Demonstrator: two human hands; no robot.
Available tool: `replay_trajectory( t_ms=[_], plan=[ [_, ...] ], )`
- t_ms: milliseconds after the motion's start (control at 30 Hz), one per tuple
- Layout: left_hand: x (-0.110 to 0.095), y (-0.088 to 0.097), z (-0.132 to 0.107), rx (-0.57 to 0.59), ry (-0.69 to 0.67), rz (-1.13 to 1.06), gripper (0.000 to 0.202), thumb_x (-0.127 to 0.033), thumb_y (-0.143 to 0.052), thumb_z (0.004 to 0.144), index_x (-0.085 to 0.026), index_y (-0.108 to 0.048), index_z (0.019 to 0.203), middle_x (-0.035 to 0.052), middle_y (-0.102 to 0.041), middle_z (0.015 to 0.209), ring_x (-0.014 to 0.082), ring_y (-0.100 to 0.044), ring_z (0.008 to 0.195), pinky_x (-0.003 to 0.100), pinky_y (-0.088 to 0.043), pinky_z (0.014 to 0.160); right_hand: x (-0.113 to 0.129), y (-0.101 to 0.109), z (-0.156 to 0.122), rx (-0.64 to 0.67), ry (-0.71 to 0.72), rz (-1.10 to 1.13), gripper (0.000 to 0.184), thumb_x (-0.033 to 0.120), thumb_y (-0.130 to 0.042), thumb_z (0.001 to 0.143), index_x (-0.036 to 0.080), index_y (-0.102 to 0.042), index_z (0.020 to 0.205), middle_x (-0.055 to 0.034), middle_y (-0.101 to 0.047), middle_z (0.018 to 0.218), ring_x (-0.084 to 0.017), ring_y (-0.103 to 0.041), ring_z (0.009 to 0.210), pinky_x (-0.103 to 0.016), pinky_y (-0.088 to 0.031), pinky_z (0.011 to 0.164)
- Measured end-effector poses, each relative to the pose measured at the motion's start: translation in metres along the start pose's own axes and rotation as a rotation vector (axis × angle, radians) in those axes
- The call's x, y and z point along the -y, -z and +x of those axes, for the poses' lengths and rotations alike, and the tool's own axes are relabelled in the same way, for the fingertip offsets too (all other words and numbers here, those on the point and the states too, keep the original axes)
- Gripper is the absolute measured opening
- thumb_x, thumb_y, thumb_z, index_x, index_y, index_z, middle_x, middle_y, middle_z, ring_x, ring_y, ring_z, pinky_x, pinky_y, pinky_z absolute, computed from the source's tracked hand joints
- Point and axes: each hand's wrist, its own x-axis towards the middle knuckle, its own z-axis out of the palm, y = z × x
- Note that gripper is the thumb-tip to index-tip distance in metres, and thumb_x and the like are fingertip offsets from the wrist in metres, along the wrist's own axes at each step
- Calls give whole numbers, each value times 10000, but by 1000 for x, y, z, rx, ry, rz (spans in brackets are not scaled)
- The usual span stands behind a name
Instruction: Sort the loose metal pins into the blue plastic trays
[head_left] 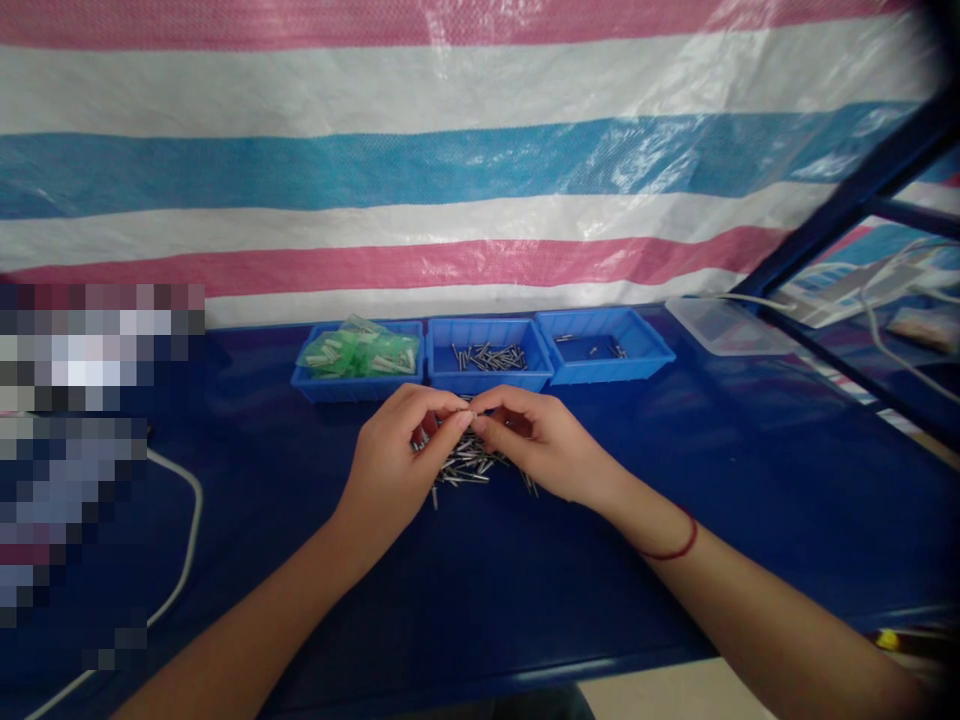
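My left hand (401,455) and my right hand (536,440) meet over a loose pile of small metal pins (469,465) on the blue table (480,580). Both hands have fingers curled, with fingertips pinched together where they touch; what sits in the pinch is too small to make out. Behind the pile stand three blue trays in a row: the left tray (360,385) holds green plastic bags, the middle tray (489,378) holds several pins, and the right tray (606,368) holds a few pins.
A striped pink, white and blue tarp (450,170) hangs behind the table. A clear plastic lid (724,325) lies at the right. A blue frame bar (847,200) slants at the right. A white cable (184,540) curves at the left.
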Motion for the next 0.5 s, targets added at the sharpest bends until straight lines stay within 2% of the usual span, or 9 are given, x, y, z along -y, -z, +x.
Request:
replay_trajectory(
  t_ms=[100, 333, 500],
  plan=[
    [5, 1, 1, -4, -4, 19, 40, -203, -614, 852, -182, -639, 875, 3, -635, 841, 105, -568, 698, 215, -446, 631, 1, 1, 1, -68, -30, 35, 149, 287, -601, 845, 172, -655, 922, -35, -661, 829, -115, -557, 632, -250, -457, 578],
    [17, 1, 4, 51, -12, 57, 55, -225, -596, 870, -194, -639, 885, 3, -622, 848, 117, -562, 728, 229, -453, 667, 4, 2, 1, -200, 28, 93, 118, 289, -659, 803, 173, -646, 817, -25, -651, 776, -110, -549, 626, -249, -440, 565],
    [17, -2, 4, 120, 0, 29, 89, -248, -570, 891, -190, -637, 888, 15, -613, 866, 125, -569, 751, 229, -449, 652, 10, 4, -3, -226, 163, -169, 169, 293, -620, 837, 163, -619, 730, -12, -593, 696, -99, -488, 583, -258, -392, 559]
  ],
)
